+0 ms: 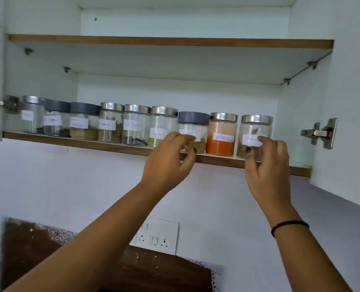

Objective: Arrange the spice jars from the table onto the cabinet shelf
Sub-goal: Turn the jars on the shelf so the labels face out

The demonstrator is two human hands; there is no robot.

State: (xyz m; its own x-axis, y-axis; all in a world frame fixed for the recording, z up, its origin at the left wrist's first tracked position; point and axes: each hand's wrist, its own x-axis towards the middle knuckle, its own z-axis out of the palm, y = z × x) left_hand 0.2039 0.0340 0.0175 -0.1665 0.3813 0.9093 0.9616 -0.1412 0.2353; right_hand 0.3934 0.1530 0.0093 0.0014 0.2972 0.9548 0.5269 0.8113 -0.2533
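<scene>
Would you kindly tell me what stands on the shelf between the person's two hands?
A jar of orange powder, in the head view.

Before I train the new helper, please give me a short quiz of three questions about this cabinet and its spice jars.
1. How many spice jars stand on the shelf?
2. True or false: all the lids are silver.
3. The jar with orange powder stands: A at the far left, B in the middle, C second from the right.
Key: 1 nine; 2 false, three are grey; 3 C.
</scene>
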